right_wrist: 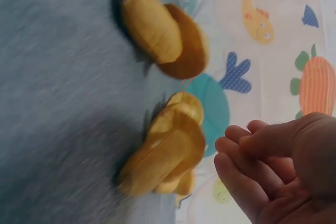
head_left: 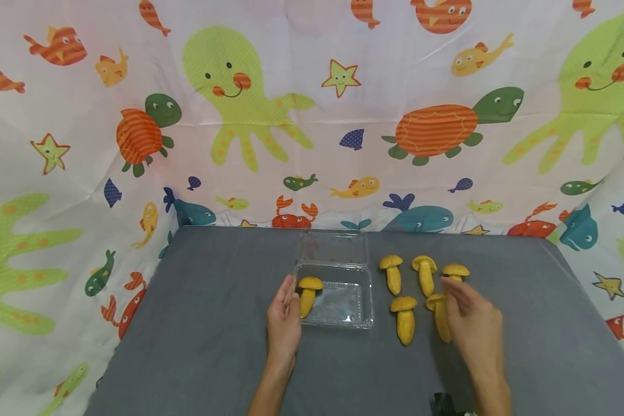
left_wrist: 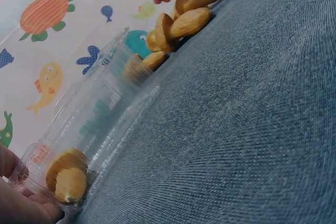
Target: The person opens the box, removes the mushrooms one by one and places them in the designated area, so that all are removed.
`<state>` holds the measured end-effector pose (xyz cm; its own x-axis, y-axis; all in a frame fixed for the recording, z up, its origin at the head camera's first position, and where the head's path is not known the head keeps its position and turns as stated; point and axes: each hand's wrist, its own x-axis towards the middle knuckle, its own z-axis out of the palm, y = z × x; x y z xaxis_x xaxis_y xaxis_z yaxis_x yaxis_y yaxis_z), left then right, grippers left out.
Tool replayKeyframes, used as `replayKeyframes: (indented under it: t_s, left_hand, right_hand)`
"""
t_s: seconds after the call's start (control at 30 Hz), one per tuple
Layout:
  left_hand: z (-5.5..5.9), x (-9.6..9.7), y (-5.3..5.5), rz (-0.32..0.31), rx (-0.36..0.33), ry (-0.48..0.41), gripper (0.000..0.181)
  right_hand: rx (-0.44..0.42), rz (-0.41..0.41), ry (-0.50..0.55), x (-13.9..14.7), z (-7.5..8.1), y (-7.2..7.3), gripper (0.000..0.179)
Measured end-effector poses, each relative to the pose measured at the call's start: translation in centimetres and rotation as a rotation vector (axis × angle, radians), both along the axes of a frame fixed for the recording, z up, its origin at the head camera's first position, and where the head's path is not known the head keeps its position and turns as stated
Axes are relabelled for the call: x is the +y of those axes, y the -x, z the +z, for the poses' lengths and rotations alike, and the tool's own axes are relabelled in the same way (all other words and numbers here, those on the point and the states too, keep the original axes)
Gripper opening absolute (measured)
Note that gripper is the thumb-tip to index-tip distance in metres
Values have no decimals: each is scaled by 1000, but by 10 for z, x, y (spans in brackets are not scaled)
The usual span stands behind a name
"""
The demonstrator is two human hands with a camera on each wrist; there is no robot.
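A clear plastic clamshell container (head_left: 343, 300) lies with its lid (head_left: 335, 248) folded back. My left hand (head_left: 284, 326) grips its left wall, thumb on one side and fingers on the other. Inside, at the left end, rests one yellow mushroom (head_left: 309, 296), also seen through the plastic in the left wrist view. Several more yellow mushrooms (head_left: 405, 323) lie on the table to the right. Above them is my right hand (head_left: 473, 329), its fingers loosely bent and holding nothing. It partly covers a near mushroom (head_left: 439, 315) and a far one (head_left: 455, 270) in the head view.
A grey cloth (head_left: 197, 346) covers the table. Behind it and at both sides hangs a white curtain (head_left: 291, 190) printed with sea animals. A small dark object (head_left: 444, 403) shows at the bottom edge beside the right wrist.
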<state>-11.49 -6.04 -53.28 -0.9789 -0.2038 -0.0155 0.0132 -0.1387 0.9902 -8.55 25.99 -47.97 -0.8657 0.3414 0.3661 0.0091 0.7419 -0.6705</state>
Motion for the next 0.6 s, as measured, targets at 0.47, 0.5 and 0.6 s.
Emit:
replayKeyframes:
  t_s: [0.47, 0.5, 0.6]
  left_hand:
    - [1, -3, -1, 11, -14, 17, 51]
    - [1, -3, -1, 10, -16, 14, 51]
    - [1, -2, -1, 4, -15, 10, 51]
  right_hand:
    - [29, 204, 29, -40, 20, 26, 25]
    - [29, 219, 28, -43, 21, 28, 25]
    - [21, 268, 23, -51, 26, 33, 26]
